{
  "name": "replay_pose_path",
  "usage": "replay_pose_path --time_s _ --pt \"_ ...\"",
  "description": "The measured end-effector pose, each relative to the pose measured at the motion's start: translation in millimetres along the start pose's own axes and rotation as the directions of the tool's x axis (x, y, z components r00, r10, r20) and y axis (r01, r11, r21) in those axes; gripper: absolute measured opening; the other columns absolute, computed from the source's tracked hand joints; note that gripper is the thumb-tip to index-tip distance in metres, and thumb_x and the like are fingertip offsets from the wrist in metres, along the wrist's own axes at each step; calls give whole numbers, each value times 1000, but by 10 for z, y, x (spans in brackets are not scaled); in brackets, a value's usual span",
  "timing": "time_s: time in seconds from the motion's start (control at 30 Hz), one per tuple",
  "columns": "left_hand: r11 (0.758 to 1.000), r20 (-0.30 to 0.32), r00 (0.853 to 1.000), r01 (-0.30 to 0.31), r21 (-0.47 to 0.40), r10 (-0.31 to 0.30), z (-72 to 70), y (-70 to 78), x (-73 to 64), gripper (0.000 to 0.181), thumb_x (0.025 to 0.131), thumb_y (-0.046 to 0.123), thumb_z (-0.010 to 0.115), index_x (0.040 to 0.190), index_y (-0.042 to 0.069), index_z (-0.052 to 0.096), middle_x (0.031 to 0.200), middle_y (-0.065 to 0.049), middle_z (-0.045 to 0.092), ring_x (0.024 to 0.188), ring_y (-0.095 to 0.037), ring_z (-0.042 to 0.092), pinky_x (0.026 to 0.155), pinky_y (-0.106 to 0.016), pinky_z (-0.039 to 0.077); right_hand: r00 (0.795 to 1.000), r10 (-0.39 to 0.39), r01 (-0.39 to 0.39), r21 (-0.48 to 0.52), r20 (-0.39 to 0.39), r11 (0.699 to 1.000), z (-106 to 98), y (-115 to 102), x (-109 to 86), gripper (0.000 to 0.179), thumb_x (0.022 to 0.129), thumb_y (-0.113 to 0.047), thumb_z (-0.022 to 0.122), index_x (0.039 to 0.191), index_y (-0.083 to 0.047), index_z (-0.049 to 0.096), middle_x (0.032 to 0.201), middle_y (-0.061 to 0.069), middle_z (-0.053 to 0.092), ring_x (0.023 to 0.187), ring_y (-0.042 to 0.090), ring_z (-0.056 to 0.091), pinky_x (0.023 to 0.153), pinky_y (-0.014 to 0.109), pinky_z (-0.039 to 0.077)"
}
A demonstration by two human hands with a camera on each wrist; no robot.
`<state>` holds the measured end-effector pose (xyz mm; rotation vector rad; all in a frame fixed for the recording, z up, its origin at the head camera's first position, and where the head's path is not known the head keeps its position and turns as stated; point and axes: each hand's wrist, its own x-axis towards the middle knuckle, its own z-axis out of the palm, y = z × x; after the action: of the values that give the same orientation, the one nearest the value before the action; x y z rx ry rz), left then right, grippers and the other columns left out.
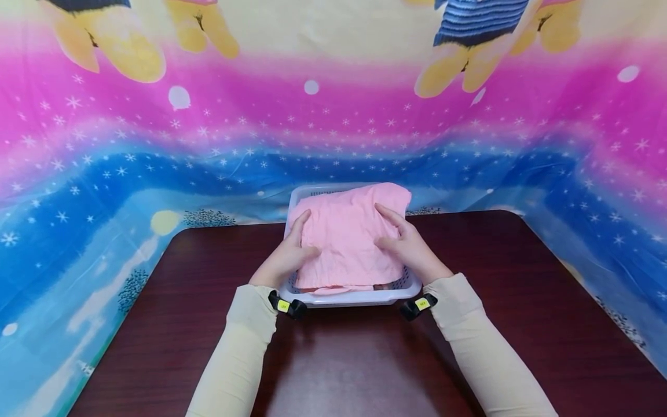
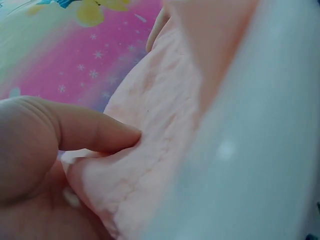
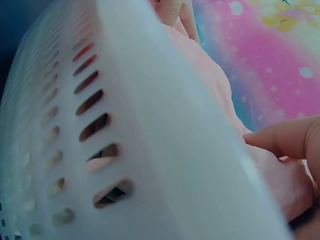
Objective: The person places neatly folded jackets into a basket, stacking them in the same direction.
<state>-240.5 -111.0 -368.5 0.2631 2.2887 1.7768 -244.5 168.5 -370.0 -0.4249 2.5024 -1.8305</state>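
A folded pink cloth (image 1: 346, 237) lies over a white plastic basket (image 1: 359, 298) in the head view, covering most of its opening. On the cloth's left edge, my left hand (image 1: 286, 252) pinches the fabric, thumb on top and fingers underneath. My right hand (image 1: 411, 246) grips the opposite edge in the same way. In the left wrist view the thumb (image 2: 100, 130) presses into the pink fabric (image 2: 150, 165) close to the blurred rim. The right wrist view has the slotted basket wall (image 3: 145, 125) in front, with the right thumb (image 3: 280, 139) on the cloth beyond it.
The basket stands at the far side of a dark reddish-brown table (image 1: 219, 278). Behind the table and along both sides hangs a printed curtain (image 1: 333, 133) in pink and blue. Each wrist wears a black strap (image 1: 417, 306) with a yellow label.
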Motion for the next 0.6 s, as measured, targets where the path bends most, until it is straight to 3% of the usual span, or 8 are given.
replay_pose_path --time_s 0.33,0.6 --pt "987 -18 999 41 156 -39 -39 57 -26 92 95 10 63 164 23 5 169 -10 8 153 -31 13 122 -52 18 999 18 -15 -68 34 998 -5 -23 0 74 94 -6 65 159 -25 36 165 9 27 149 26 23 113 50 32" --pt "935 -46 999 -1 356 19 -89 102 -80 89 95 15 64 164 11 8 165 -19 22 149 -36 27 120 -52 24 1000 -7 7 -223 -1 975 -64 -130 -78 74 94 -11 65 160 -20 32 163 11 32 151 31 23 118 55 27"
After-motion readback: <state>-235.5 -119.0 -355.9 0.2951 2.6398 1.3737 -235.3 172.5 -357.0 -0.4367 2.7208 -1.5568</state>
